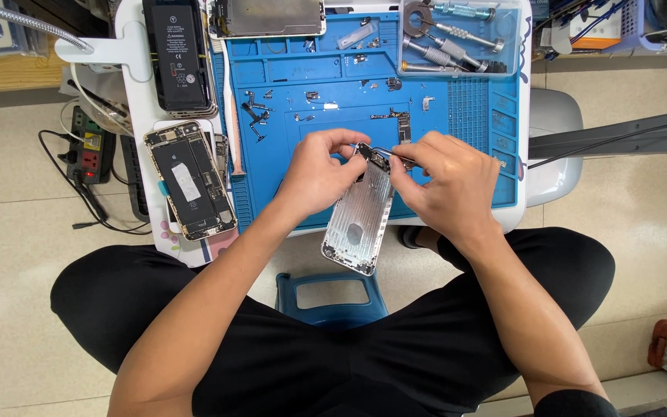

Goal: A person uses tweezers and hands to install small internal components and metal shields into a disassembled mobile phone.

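A bare silver phone housing (358, 220) is tilted over the front edge of the blue work mat (465, 108), its top end up between my hands. My left hand (314, 174) pinches the housing's upper left corner. My right hand (445, 181) holds thin tweezers (384, 151) whose tips touch the small parts at the housing's top edge. Both forearms reach in from below over my black trousers.
An opened phone (189, 179) with exposed insides lies left of the mat, a black battery (177, 54) above it. Small screws and brackets dot the mat. A clear tray (461, 37) with screwdrivers sits top right. A power strip (86, 147) lies on the floor at left.
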